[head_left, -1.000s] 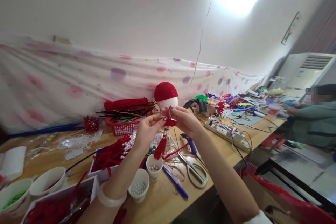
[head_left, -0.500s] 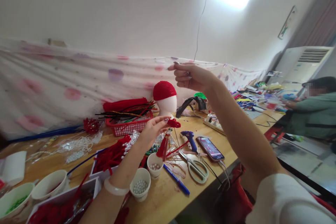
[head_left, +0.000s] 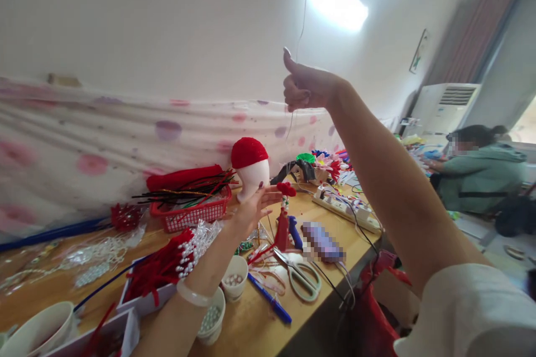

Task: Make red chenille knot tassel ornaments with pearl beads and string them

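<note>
Higher now, the right hand (head_left: 304, 86) pinches what looks like thin thread (head_left: 293, 117); left hand (head_left: 255, 206) fingers clamp the red tassel ornament (head_left: 285, 201) above the tabletop (head_left: 251, 323).

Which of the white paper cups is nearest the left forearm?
The white paper cup of pearl beads right under the left wrist's pale bangle. The second bead cup stands further right; the large empty cup sits far left.

On the table (head_left: 259, 329) I see a basket (head_left: 190, 213) behind two cups (head_left: 233, 285), a foam head (head_left: 251, 170) to its right, scissors (head_left: 299, 278) further right.
</note>
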A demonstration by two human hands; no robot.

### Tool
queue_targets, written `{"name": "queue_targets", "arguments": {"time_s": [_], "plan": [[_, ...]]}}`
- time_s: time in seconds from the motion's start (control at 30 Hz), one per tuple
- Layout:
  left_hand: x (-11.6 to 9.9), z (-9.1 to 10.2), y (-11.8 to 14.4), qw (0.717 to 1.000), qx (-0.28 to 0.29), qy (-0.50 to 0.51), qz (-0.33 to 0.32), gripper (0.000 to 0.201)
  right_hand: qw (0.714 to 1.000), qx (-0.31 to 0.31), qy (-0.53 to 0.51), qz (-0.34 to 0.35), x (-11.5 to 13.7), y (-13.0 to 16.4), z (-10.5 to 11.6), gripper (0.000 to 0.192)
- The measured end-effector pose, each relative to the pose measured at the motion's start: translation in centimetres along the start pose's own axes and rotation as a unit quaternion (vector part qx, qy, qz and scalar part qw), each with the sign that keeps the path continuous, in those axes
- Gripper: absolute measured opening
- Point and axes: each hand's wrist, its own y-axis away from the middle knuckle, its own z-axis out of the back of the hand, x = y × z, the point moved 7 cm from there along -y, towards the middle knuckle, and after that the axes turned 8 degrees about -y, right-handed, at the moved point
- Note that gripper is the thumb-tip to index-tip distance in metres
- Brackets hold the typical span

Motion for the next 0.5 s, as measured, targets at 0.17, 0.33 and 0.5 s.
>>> {"name": "queue_targets", "arguments": {"time_s": [0.17, 0.33, 0.5], "plan": [[0.0, 1.6, -1.0, 0.997, -0.066, -0.02, -0.03, 0.024, 0.999, -0.031, -0.01, -0.034, 1.0, 0.1, 1.3, 0.075], [0.3, 3.2, -1.8, 0.992, -0.116, -0.03, -0.038, 0.02, 0.993, -0.079, -0.001, -0.084, 1.1, 0.1, 2.3, 0.068], [0.3, 2.9, -3.1, 0.996, -0.087, -0.005, -0.024, 0.023, 0.99, -0.088, -0.03, -0.102, 0.6, -0.8, 2.5, 0.049]]}}
